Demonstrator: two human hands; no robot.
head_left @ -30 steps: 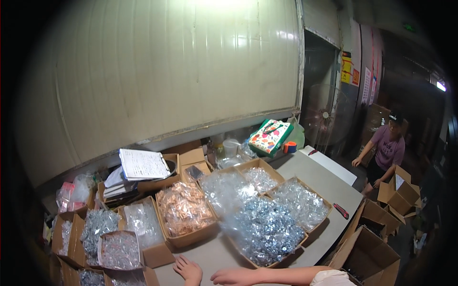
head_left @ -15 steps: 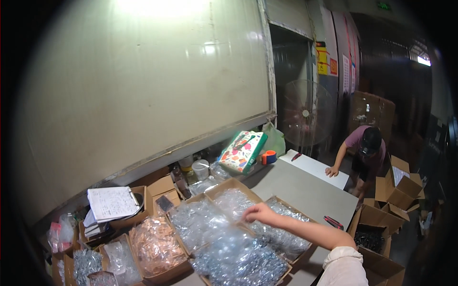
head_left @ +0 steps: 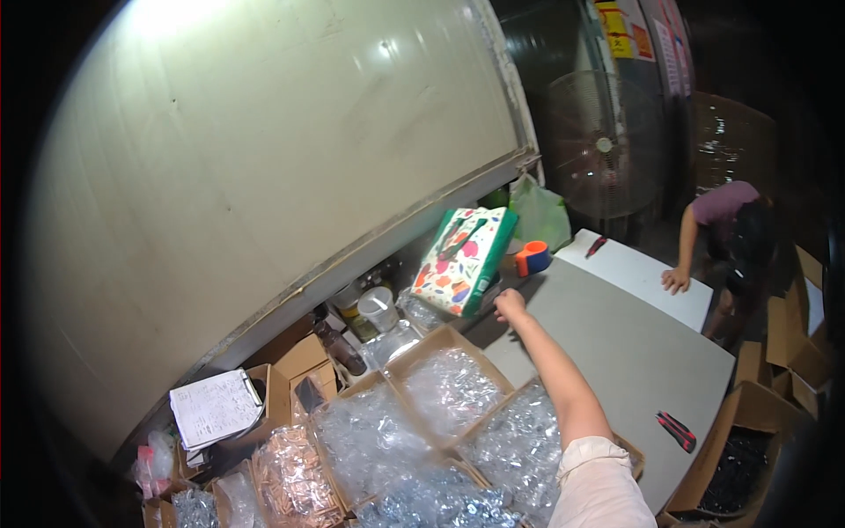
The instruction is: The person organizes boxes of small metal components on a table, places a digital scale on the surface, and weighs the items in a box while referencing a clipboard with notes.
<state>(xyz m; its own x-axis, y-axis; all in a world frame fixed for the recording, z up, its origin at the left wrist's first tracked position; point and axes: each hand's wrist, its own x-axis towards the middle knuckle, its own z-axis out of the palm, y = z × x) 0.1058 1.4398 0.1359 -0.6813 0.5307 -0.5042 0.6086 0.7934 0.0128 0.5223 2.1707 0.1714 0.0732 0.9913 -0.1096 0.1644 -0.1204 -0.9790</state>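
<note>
My right hand point(head_left: 509, 305) is stretched over the far end of the table, with its fingers curled closed. Whatever may be inside them is hidden. It is nearest to a cream bag with a colourful print and green sides point(head_left: 464, 261), at that bag's lower right corner. An orange and blue tape roll point(head_left: 532, 258) stands just beyond the hand. Below my forearm are cardboard trays of small clear plastic packets, among them a far tray point(head_left: 451, 392) and a right-hand tray point(head_left: 519, 449). My left hand does not show.
A grey tabletop point(head_left: 607, 326) carries a red and black utility knife point(head_left: 676, 431); another cutter point(head_left: 596, 247) lies on a white board point(head_left: 642, 280). A co-worker's hand point(head_left: 677, 280) rests on that board. Cardboard boxes point(head_left: 757, 414) stand at right. A clipboard point(head_left: 216, 409) lies at left.
My right hand has moved from above the packet trays to the far side, beside the printed bag. The view has turned, so the co-worker and fan appear further right.
</note>
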